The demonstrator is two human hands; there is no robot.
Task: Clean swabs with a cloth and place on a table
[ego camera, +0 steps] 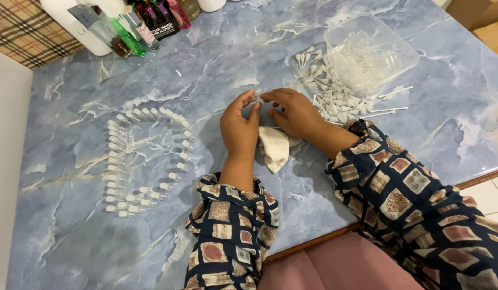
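Vial [255,98], tiny and clear, pinched at tabletop [216,64] centre between both hands. Empty vials [131,161] fanned in an arc at nine o'clock. Left hand [239,129] steadying, fingertips closed on it; right hand [294,111] meeting it above a cloth [274,147]. White caps [335,99] spilling beside a plastic tub [370,51] at two o'clock, within easy reach.

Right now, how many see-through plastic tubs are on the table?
1. The clear tub sits at the table's far right, beyond the right hand, with small white parts heaped inside and beside it. None seems hidden.
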